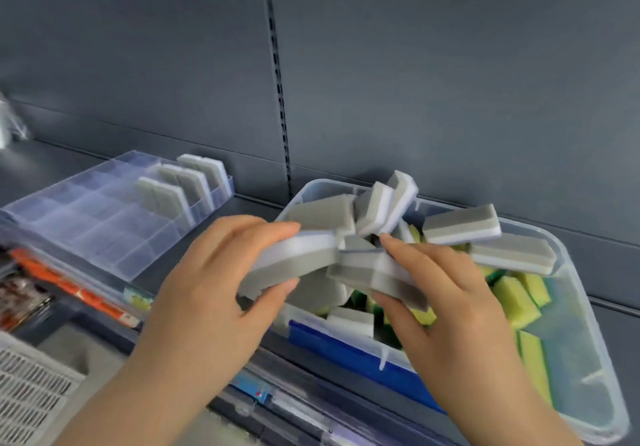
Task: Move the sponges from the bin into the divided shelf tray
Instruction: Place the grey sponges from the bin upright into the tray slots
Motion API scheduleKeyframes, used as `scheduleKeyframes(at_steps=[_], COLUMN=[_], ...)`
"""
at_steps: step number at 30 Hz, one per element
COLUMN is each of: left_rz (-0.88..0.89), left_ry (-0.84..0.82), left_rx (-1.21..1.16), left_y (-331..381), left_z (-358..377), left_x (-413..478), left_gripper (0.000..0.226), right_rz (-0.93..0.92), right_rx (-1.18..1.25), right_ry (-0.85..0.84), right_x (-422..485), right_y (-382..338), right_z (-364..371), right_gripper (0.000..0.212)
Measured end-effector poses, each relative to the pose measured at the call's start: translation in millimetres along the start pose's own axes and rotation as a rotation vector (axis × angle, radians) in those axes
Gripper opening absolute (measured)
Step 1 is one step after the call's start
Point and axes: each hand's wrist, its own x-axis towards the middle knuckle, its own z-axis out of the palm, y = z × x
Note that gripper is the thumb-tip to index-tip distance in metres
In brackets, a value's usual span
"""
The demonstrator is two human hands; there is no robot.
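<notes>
The left hand pinches a grey-and-white sponge over the left edge of the clear plastic bin. The right hand pinches a second grey-and-white sponge beside it.

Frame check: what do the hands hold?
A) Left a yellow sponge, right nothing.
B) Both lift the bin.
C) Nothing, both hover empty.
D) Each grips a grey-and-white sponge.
D: the left hand grips one grey-and-white sponge and the right hand grips a second sponge of the same kind, at the left end of the bin.
</notes>
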Motion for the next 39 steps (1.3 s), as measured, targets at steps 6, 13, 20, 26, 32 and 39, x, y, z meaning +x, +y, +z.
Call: scheduleKeyframes(at_steps=[6,13,20,26,32,39], left_rz=[0.001,-0.135,-0.221,-0.210,-0.210,-0.161], left_ry=[0.106,0.124,0.050,0.009,-0.039,-0.085], left_rx=[-0.004,-0.006,-0.072,-0.104,-0.068,-0.157], left_y=[-90,-200,-289,-352,-424,-476], left_z=[-78,-156,-167,-142,-131,-111], left_x=[-47,-105,-96,-43,15,60], left_gripper=[0.052,0.051,0.057,0.064,0.056,0.049], right_rz=[-0.043,-0.041,0.016,0.092,0.193,0.286], right_rx=[0.020,0.088,0.015,-0.034,-0.029,-0.131], right_ry=[0.029,-0.089,-0.205,-0.190,-0.235,-0.314], right_x=[6,12,48,110,167,196], right_y=[-98,-202,-220,-209,-187,-182], right_z=[72,167,222,283,340,366], right_gripper=[0.049,0.052,0.053,0.050,0.049,0.049])
